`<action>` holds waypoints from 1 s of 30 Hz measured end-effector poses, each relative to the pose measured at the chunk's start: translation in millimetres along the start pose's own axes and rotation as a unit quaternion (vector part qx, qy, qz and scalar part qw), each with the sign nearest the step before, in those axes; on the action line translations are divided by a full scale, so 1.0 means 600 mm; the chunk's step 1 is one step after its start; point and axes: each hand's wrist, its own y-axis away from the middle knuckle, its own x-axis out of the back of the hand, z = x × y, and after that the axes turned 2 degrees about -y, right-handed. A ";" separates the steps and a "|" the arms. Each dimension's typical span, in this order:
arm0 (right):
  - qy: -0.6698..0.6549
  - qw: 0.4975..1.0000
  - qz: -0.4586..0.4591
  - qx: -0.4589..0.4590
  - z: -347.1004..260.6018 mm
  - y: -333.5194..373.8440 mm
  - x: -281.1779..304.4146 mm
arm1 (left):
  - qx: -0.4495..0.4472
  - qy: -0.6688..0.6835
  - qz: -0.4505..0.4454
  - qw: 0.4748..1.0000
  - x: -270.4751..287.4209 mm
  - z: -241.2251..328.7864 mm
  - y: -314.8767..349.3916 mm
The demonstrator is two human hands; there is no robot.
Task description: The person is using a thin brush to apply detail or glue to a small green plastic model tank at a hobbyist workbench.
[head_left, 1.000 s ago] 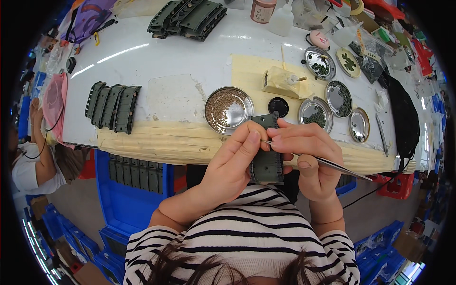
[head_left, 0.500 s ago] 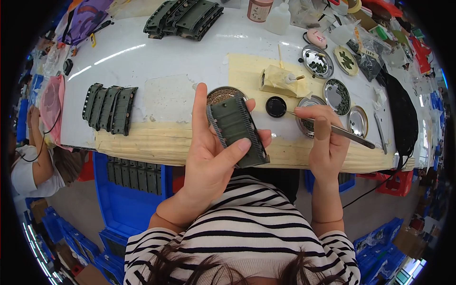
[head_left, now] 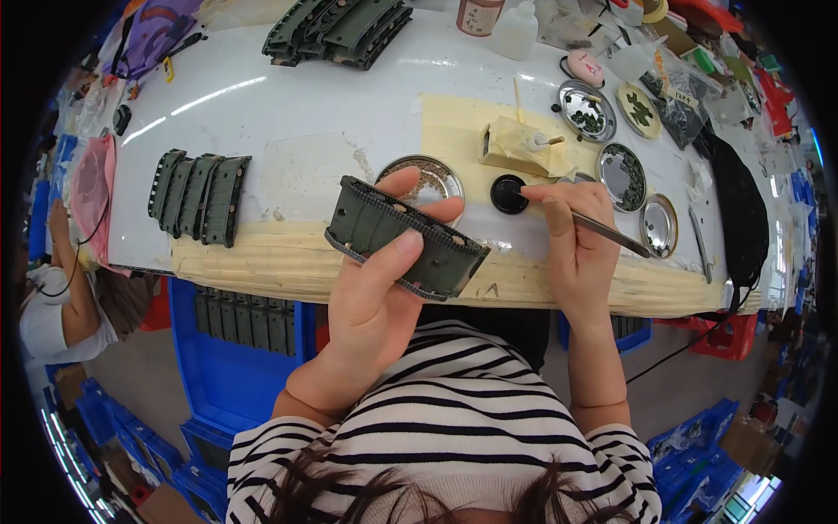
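My left hand [head_left: 367, 301] grips a dark green plastic part [head_left: 443, 258], long and slightly curved, with toothed long edges. The thumb presses on its face, and the other fingers go behind it. Beyond the part is a round metal dish of small brown bits [head_left: 436, 182], partly covered by my fingers. My right hand [head_left: 583, 249] is closed around metal tweezers [head_left: 613, 236]. Their tip end is at a small black round dish [head_left: 508, 196]; whether the tips touch its inside I cannot tell.
Similar green parts [head_left: 201, 196] stand at the left, and more [head_left: 340, 33] lie at the back. Metal dishes [head_left: 622, 177] with small green pieces stand at the right, near a tape-wrapped block [head_left: 524, 150]. A blue crate [head_left: 218, 375] sits below the table edge.
My left hand has turned the green part from steep to slanting and shifted it slightly left. My right hand has brought the tweezers closer to the black dish.
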 end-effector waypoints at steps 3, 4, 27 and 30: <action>-0.001 1.000 -0.002 -0.006 0.000 0.001 -0.001 | -0.010 -0.037 0.013 0.999 0.002 0.000 0.001; -0.002 1.000 -0.003 -0.010 0.000 0.001 -0.001 | -0.010 -0.042 0.013 0.999 0.003 0.001 0.001; -0.167 0.983 -0.022 0.078 -0.036 0.000 0.034 | 0.008 -0.041 0.067 0.997 0.002 0.003 -0.005; -0.263 0.959 -0.066 0.083 -0.057 0.005 0.028 | 0.024 -0.033 0.067 0.997 0.002 0.002 -0.006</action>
